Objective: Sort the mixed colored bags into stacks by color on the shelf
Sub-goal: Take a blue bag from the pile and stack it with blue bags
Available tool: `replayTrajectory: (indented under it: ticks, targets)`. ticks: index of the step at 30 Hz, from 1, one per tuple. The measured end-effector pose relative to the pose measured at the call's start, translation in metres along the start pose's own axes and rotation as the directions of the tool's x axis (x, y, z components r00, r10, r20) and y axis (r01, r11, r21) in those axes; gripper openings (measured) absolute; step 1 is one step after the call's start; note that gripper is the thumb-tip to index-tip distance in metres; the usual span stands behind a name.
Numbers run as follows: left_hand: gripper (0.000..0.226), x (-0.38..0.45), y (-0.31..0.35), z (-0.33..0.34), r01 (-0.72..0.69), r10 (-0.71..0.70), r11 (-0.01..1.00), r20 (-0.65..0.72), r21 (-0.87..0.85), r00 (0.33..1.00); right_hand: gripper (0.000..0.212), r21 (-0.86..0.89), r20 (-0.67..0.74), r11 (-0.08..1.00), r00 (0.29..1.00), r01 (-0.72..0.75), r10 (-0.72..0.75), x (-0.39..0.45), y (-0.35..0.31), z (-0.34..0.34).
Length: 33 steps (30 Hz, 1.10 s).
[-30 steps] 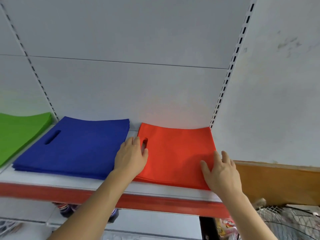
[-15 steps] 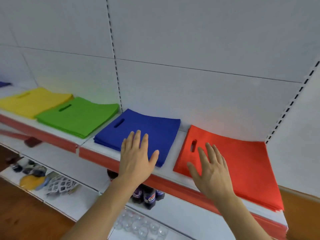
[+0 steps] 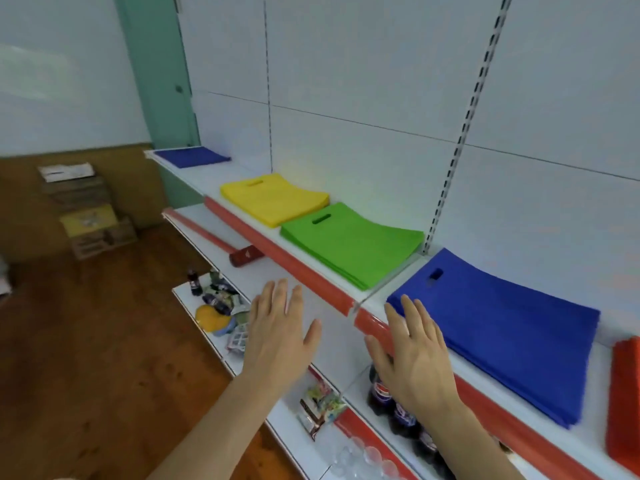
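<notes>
Head view looks down-left along the shelf (image 3: pixel 313 284), close.

The red stack (image 3: pixel 625 403) is cut off by the right edge of the frame, so only its left strip is seen. Part of the soda bottles (image 3: pixel 398 407) at lower centre is hidden behind the right hand (image 3: pixel 414 355), and their labels are blurred. The small goods (image 3: pixel 221 306) on the lower shelf at centre left are too blurred to be told apart. The cartons (image 3: pixel 86 216) at the left are smeared, and their print cannot be read. Both forearms are cut off by the bottom edge.
</notes>
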<state>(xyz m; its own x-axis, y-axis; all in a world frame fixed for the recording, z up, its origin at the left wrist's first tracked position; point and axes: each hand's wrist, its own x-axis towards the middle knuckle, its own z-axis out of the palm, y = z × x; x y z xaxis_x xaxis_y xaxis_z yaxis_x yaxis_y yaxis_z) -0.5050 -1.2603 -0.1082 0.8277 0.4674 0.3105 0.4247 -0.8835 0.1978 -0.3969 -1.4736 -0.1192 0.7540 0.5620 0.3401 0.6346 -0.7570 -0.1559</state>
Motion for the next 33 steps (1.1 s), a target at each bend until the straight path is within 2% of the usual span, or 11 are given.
replayTrajectory:
  ticks: [6, 14, 19, 23, 27, 33]
  targets:
    - [0.073, 0.031, -0.096, 0.006, 0.151, -0.15, 0.988, -0.036, 0.04, 0.988, 0.078, 0.044, 0.036, 0.987, 0.987, 0.155, -0.157, 0.083, -0.08, 0.049]
    - [0.073, 0.118, -0.199, 0.006, 0.292, -0.283, 0.951, -0.1, 0.097, 0.954, 0.08, 0.132, 0.084, 0.959, 0.961, 0.249, -0.262, 0.218, -0.16, 0.115]
    - [0.081, 0.166, -0.257, -0.004, 0.403, -0.385, 0.908, -0.147, 0.114, 0.911, 0.081, 0.148, 0.102, 0.932, 0.932, 0.331, -0.348, 0.294, -0.219, 0.142]
    - [0.079, 0.187, -0.308, -0.002, 0.466, -0.442, 0.875, -0.178, 0.127, 0.879, 0.087, 0.136, 0.111, 0.909, 0.906, 0.393, -0.409, 0.343, -0.271, 0.167]
    - [0.075, 0.219, -0.369, 0.004, 0.499, -0.474, 0.857, -0.182, 0.132, 0.862, 0.085, 0.099, 0.152, 0.896, 0.883, 0.433, -0.444, 0.394, -0.325, 0.198]
    - [0.076, 0.29, -0.469, 0.007, 0.478, -0.453, 0.867, -0.181, 0.14, 0.873, 0.082, 0.079, 0.167, 0.907, 0.892, 0.414, -0.421, 0.471, -0.409, 0.233]
